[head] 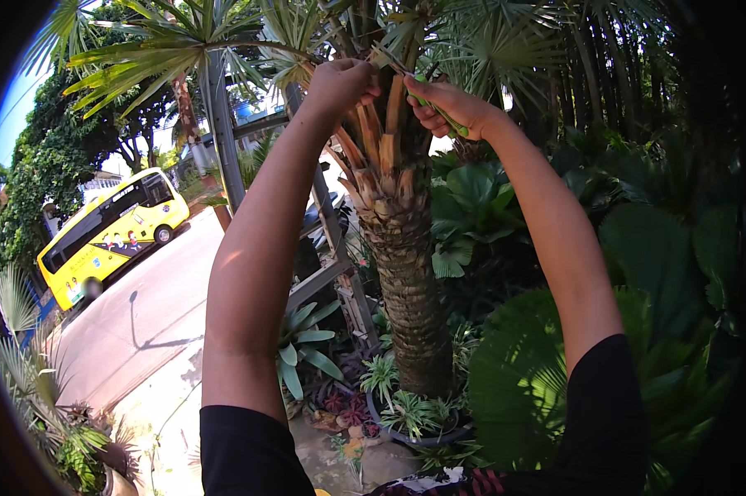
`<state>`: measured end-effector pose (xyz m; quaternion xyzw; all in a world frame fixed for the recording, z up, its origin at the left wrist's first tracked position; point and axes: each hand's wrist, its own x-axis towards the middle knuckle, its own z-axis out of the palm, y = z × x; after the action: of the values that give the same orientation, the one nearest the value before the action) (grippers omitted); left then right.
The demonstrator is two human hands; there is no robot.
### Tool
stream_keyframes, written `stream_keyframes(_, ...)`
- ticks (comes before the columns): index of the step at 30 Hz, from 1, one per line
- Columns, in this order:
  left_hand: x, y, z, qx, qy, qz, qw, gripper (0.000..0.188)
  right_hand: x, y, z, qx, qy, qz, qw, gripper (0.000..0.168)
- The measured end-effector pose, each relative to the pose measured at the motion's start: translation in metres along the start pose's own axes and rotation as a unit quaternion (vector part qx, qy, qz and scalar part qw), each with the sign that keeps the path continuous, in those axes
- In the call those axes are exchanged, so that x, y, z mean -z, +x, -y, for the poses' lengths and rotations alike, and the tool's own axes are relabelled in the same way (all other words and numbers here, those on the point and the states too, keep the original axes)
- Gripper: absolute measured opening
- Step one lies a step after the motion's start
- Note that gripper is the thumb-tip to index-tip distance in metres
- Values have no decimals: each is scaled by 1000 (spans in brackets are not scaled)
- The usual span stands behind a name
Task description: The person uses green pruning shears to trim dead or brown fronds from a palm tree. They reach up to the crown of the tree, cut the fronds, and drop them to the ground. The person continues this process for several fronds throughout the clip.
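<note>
Both my arms reach up to the crown of a palm with a ringed trunk [410,279]. My right hand [450,108] is closed around the green handle [438,110] of a cutting tool, which looks like garden scissors or shears. Its metal blades [390,59] point up and left among the leaf stalks. Close to the blade tips, my left hand [347,84] has its fingers bent and pinched at a pale, dry-looking leaf piece [380,59]; the exact grip is partly hidden. Cut brown stalk stubs [388,152] stand below and between my hands.
A metal frame [224,130] rises left of the trunk. Fan palm leaves [143,56] spread at the upper left, and broad leaves [522,372] fill the lower right. Small plants grow in a round pot [426,439] at the trunk's base. A yellow bus [115,232] stands on the road [143,310].
</note>
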<state>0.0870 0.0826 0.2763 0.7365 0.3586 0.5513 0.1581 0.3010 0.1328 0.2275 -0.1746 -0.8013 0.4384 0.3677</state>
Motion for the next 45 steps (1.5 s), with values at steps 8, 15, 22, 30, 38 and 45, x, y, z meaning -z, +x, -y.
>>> stream_keyframes(8,-4,-11,8,23,-61,-3,998,30,-4,-3,-7,-21,-43,-45,998,61)
stream_keyframes(15,6,-41,21,44,14,21,999,27,21,-20,-22,2,42,-108,993,54)
stream_keyframes(22,-15,-162,67,18,169,128,977,30,-20,-99,-73,-16,36,-133,990,47)
stream_keyframes(30,-64,-431,194,306,-157,122,931,19,-179,-239,-155,-56,157,5,986,55)
stream_keyframes(38,-61,-584,273,487,-172,194,834,27,-325,-341,-258,-266,333,-121,896,62)
stream_keyframes(45,-42,-643,330,404,98,373,830,28,-434,-334,-288,-419,294,-220,830,56)
